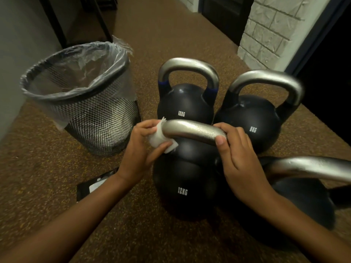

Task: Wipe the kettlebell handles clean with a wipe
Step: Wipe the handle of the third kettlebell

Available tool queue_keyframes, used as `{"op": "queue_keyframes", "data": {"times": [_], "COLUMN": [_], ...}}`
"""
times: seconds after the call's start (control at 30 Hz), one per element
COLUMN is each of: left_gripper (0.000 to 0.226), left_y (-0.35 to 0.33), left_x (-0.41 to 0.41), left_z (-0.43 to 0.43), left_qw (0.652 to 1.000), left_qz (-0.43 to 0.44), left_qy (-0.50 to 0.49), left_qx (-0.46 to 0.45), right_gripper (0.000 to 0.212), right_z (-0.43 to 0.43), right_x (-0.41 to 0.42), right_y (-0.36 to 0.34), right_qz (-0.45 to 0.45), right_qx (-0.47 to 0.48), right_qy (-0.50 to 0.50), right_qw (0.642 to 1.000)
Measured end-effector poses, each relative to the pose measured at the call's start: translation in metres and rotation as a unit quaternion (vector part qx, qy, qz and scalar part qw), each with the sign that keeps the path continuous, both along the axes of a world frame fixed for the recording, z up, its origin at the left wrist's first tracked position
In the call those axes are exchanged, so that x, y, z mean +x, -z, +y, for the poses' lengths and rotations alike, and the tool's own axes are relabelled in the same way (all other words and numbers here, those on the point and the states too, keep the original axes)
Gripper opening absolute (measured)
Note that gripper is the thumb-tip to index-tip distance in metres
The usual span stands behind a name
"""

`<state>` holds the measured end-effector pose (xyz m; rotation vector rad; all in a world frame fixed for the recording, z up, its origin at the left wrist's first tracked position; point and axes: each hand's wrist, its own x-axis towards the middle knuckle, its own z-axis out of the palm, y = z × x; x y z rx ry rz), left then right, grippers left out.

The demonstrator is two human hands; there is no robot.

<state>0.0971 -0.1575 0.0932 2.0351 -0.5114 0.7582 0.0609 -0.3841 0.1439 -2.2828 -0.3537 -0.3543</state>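
Observation:
Several black kettlebells with silver handles stand on the speckled floor. The nearest, marked 12KG (183, 190), has its handle (193, 130) between my hands. My left hand (140, 149) wraps a white wipe (157, 138) round the handle's left end. My right hand (239, 154) grips the handle's right end, thumb on top. Behind stand another 12KG kettlebell (185, 105) and an 8KG kettlebell (252, 120). A further kettlebell (303, 198) sits at the right, its handle (307, 168) partly cut off by the frame.
A black mesh waste bin (89, 118) with a clear plastic liner stands to the left. A black packet (93, 187) with a white label lies on the floor under my left forearm. A white brick pillar (271, 29) rises at the back right, a grey wall at the left.

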Motion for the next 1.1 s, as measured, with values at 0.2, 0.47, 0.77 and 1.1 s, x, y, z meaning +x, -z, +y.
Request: {"op": "queue_keyframes", "data": {"times": [0.2, 0.47, 0.77, 1.1], "left_gripper": [0.041, 0.042, 0.041, 0.029], "left_y": [-0.015, -0.002, -0.013, -0.022], "left_x": [0.0, -0.002, 0.0, -0.012], "left_z": [-0.019, -0.018, -0.017, -0.031], "left_qw": [0.999, 0.996, 0.999, 0.963], "left_qz": [-0.028, -0.013, -0.025, 0.208], "left_qy": [-0.018, -0.061, -0.001, 0.018], "left_qx": [-0.02, -0.056, -0.021, -0.171], "right_gripper": [0.044, 0.044, 0.044, 0.042], "right_z": [0.002, 0.001, 0.001, 0.001], "right_x": [0.001, 0.0, 0.001, 0.0], "right_y": [0.001, 0.001, 0.001, 0.003], "right_qz": [-0.01, -0.012, -0.012, -0.022], "right_qx": [0.001, -0.002, -0.002, 0.001], "right_qy": [0.007, 0.005, 0.004, 0.008], "right_qw": [1.0, 1.0, 1.0, 1.0]}}
